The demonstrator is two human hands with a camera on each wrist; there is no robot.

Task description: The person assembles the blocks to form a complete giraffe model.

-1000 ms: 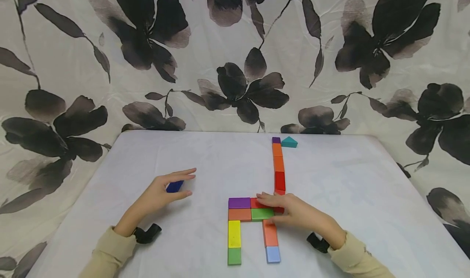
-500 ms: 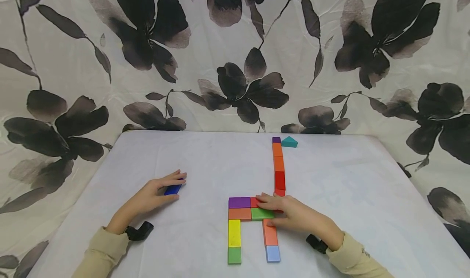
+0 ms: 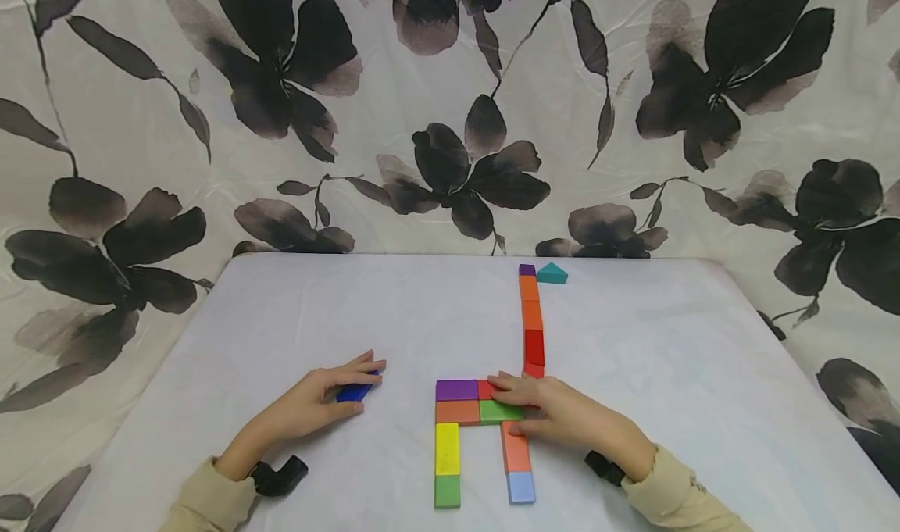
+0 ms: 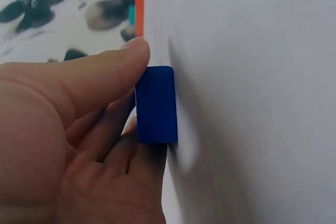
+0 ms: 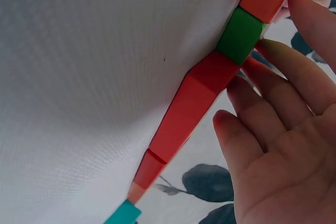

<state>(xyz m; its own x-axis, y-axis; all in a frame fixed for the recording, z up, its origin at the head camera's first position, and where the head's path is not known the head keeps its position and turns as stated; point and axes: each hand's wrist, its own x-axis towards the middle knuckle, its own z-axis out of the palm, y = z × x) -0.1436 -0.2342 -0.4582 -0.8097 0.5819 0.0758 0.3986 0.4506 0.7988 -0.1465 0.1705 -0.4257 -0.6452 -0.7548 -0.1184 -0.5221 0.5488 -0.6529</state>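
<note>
On the table's left half, my left hand (image 3: pixel 309 403) pinches a blue block (image 3: pixel 355 392) between thumb and fingers. In the left wrist view, the thumb lies on one edge of this blue block (image 4: pixel 156 106), which is close to the white surface. My right hand (image 3: pixel 573 416) rests with relaxed fingers over the right part of a block figure, touching the red block (image 3: pixel 485 390), the green block (image 3: pixel 501 412) and the salmon block (image 3: pixel 516 448). Seen from the right wrist, its fingertips touch the side of the row, near the green block (image 5: pixel 241 35).
Left of the green block lie a purple block (image 3: pixel 457 390) and an orange-brown one (image 3: pixel 457 412). Yellow (image 3: pixel 447 448), green and light blue (image 3: pixel 521 487) blocks form legs. A column of red and orange blocks (image 3: pixel 531 315) runs back to a teal triangle (image 3: pixel 552 274).
The fingers of my left hand have come together on the blue block. Hand and block have shifted right and toward the near side. My right hand has stayed almost still.
</note>
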